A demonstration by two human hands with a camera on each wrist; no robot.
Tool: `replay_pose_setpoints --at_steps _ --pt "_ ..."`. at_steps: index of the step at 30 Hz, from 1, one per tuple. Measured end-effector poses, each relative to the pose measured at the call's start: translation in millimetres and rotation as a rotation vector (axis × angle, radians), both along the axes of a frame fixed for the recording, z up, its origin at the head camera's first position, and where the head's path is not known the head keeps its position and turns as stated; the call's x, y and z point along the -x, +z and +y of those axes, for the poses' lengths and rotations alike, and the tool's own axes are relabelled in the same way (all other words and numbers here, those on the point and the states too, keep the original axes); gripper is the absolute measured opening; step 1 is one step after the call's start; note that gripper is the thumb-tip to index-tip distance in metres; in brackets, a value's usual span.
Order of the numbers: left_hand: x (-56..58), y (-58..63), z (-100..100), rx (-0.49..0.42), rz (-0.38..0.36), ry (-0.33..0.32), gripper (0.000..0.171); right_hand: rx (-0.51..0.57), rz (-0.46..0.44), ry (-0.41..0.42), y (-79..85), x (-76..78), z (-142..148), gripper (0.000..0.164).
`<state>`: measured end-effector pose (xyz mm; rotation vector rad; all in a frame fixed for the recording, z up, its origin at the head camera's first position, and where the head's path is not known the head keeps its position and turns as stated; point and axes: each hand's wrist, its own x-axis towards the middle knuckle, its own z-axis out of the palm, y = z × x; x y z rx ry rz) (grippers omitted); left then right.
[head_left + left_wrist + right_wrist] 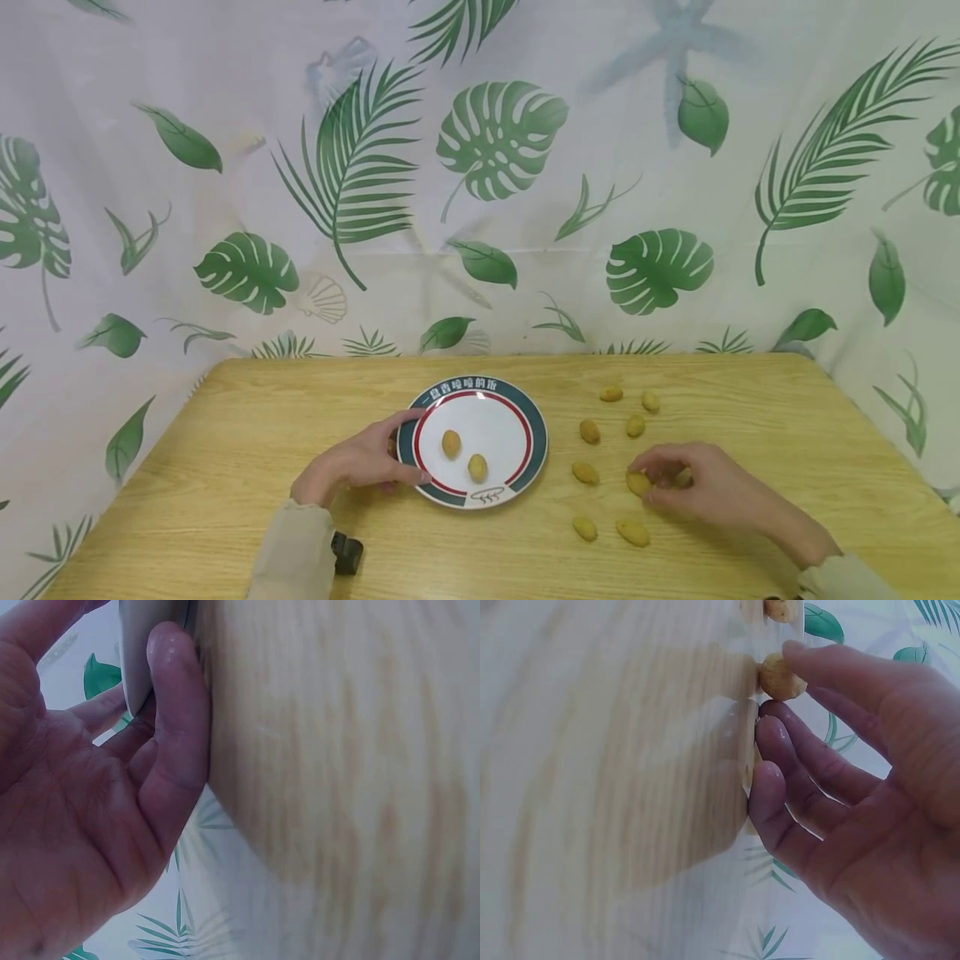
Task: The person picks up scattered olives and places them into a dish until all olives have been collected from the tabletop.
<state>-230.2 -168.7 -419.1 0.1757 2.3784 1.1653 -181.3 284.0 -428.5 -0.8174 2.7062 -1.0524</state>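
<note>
My left hand [375,454] grips the left rim of a round plate [537,421] with a dark teal border, a red ring and white lettering. In the left wrist view, the fingers of this hand [82,795] lie around and under the edge of the plate [139,652]. Two small oval yellow-brown potato-like pieces sit on the plate, one piece [451,443] left of the other piece [477,468]. At the right, my right hand [708,483] pinches another potato-like piece [637,483] at table level. The right wrist view shows the thumb against this piece [780,677].
Several more potato-like pieces lie scattered between plate and right hand, among them a far piece [611,393] and a near piece [633,533]. The wooden table [270,417] ends at a leaf-patterned curtain [525,308]. A small black object [347,553] is by the left sleeve.
</note>
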Motion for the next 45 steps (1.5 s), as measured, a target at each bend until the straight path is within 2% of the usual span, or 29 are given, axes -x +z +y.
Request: replay_pose_setpoints --at_steps 8,27,33,39,45 --pt "-1.0 0.4 0 0.007 0.008 -0.004 0.096 -0.004 -0.033 -0.018 1.0 3.2 -2 0.020" --pt "0.6 -2.2 -1 0.005 0.012 -0.009 0.096 0.017 -0.046 -0.057 -1.0 2.4 -1 0.019" --pt "-0.2 -1.9 -1 -0.006 0.011 -0.017 0.095 0.039 -0.010 -0.063 -0.4 2.5 0 0.019" --pt "-0.5 -1.2 -1 -0.004 0.008 -0.008 0.095 0.067 0.031 -0.097 3.3 3.6 -3 0.018" --pt "-0.1 -1.6 0 -0.010 0.009 0.003 0.094 0.104 0.004 -0.158 9.6 5.5 -13 0.020"
